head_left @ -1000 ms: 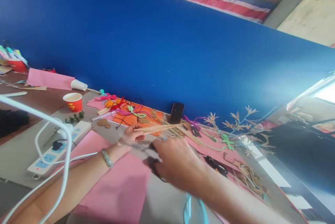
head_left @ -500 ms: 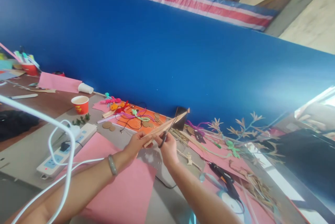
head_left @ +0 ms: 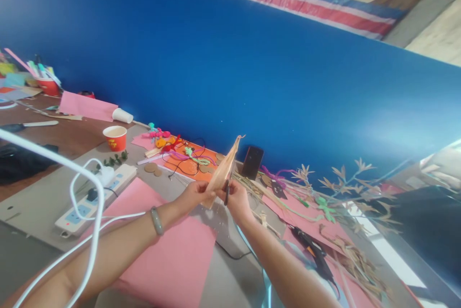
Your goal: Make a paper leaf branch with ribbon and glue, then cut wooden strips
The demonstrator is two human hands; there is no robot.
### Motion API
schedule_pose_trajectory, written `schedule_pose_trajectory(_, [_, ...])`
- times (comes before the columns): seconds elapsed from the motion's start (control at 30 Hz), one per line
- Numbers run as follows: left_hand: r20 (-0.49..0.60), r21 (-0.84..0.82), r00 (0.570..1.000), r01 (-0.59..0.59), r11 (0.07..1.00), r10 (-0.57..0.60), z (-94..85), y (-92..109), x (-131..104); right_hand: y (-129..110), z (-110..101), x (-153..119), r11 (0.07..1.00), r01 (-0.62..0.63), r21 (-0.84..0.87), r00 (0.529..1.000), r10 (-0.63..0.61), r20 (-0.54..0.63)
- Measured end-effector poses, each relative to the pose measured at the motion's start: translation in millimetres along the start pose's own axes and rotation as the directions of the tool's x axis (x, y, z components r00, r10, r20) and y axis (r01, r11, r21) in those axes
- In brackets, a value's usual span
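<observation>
A dry, straw-coloured corn husk (head_left: 224, 167) stands up from my fingers, broad at the bottom and narrowing to a curled tip. My left hand (head_left: 194, 196) is closed on its lower end, thumb and fingers pinching it. My right hand (head_left: 236, 202) is closed around dark-handled scissors (head_left: 226, 191), close beside the husk's right edge; the blades are mostly hidden by it. Both hands are held together above the table, over the far corner of a pink paper sheet (head_left: 173, 260).
A white power strip (head_left: 97, 202) with a white cable lies left, near a red paper cup (head_left: 115, 139). Behind my hands a phone (head_left: 252, 161) leans on the blue partition (head_left: 230, 58). At right are a glue gun (head_left: 313, 252), husk scraps (head_left: 356, 260) and twig-like husk flowers (head_left: 345, 178).
The husk has swung from slanting rightward to nearly upright, showing its broad face. My right hand with the scissors has turned upright beside it. The view has shifted slightly.
</observation>
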State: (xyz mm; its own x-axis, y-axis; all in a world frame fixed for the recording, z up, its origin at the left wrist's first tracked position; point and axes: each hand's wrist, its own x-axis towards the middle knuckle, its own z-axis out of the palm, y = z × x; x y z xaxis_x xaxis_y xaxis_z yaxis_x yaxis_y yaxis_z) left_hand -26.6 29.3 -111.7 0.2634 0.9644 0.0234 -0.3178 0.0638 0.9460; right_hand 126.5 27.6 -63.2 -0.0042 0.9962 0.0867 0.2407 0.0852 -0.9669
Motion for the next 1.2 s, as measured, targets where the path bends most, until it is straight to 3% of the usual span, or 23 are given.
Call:
schedule_pose_trajectory(0.17, [-0.041, -0.058, 0.996, 0.083, 0.995, -0.085, -7.4, 3, 4, 2, -4, 2, 0.998, -0.041, 0.045, 0.999, 0.042, -0.020])
schedule_pose_trajectory(0.43, [0.035, -0.039, 0.980, 0.199, 0.979, -0.198, -13.0, 13, 4, -5, -15, 0, 0.998, -0.054, 0.032, 0.997, 0.055, -0.054])
schedule_pose_trajectory(0.63, [0.033, -0.046, 0.979, 0.204, 0.978, -0.203, -14.2, 14, 5, -5, -12, -2, 0.999, -0.034, 0.021, 0.997, 0.036, -0.064])
schedule_pose_trajectory(0.83, [0.127, 0.003, 0.981, 0.149, 0.989, -0.148, -13.2, 5, 6, 0, -8, -2, 0.997, -0.068, 0.045, 0.997, 0.070, -0.034])
schedule_pose_trajectory(1.0, [0.124, 0.019, 0.981, 0.147, 0.989, -0.148, -14.1, 2, 6, 3, -7, -2, 0.997, -0.060, 0.049, 0.998, 0.061, -0.018])
schedule_pose_trajectory(1.2, [0.067, -0.001, 0.988, 0.138, 0.990, -0.137, -14.8, 3, 7, -1, -19, -1, 0.988, -0.019, -0.155, 0.994, 0.035, 0.102])
